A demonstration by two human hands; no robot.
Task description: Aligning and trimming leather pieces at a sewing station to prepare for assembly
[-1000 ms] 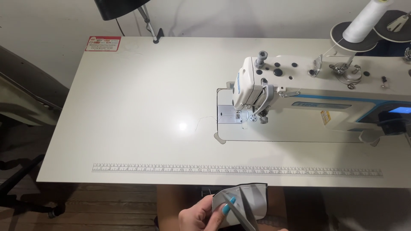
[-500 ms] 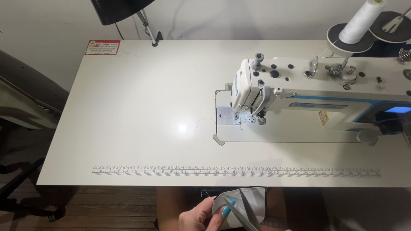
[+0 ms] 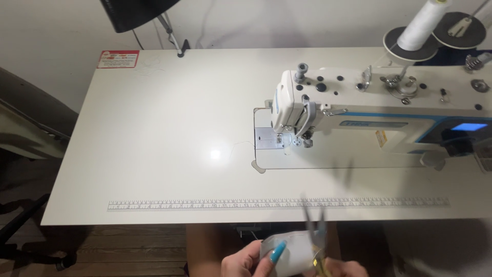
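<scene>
At the bottom edge, below the table's front, my left hand [image 3: 245,262] pinches a small pale grey fabric piece [image 3: 289,247]; its nails are turquoise. My right hand [image 3: 346,268] shows only partly beside it and grips a small pair of scissors [image 3: 315,231] with a gold-coloured handle. The dark blades are motion-blurred and stick up just over the fabric and the table's front edge. Both hands are close together, well short of the sewing machine [image 3: 359,115].
The white sewing table [image 3: 169,133] has a ruler strip [image 3: 205,205] along its front. A white thread cone [image 3: 421,23] stands at the back right, a lamp base [image 3: 180,48] and a red label [image 3: 118,59] at the back left. A dark chair [image 3: 31,118] stands to the left.
The scissors have swung up quickly and are blurred above the fabric. My right hand has come into view beside the left, and the fabric is now held flatter.
</scene>
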